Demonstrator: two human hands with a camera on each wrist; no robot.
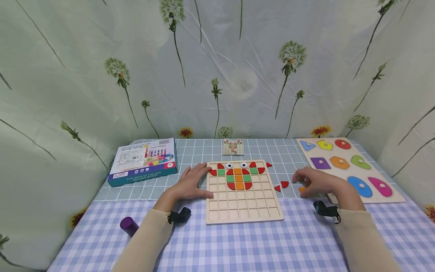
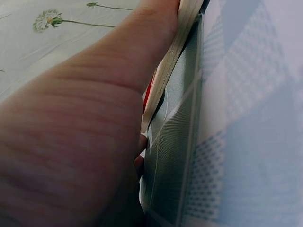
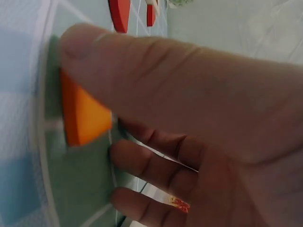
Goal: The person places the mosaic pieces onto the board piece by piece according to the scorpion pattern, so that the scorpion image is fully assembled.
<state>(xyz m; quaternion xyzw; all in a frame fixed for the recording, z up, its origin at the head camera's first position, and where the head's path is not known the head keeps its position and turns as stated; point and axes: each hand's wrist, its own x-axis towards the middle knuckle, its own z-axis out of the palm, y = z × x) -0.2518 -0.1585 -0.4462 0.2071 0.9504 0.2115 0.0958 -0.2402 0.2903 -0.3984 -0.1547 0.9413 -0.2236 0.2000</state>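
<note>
A square wooden grid board (image 1: 244,206) lies flat, with red, green and orange tiles and two eye pieces forming a face on its upper part. My left hand (image 1: 193,183) rests at the board's left edge, fingers spread, thumb near the lower left side; the left wrist view shows the wooden edge (image 2: 173,59) beside the thumb. On the right, my right hand (image 1: 314,181) hovers low with loosely bent fingers over an orange piece (image 3: 85,116). The thumb covers part of this piece, which appears to lie on the cloth; whether they touch is unclear.
Loose red pieces (image 1: 284,184) lie right of the board. A small pattern card (image 1: 233,147) is behind it. At back left sits a boxed toy (image 1: 144,160); at right, a knob puzzle board (image 1: 327,177). A purple cylinder (image 1: 129,226) stands near the left forearm.
</note>
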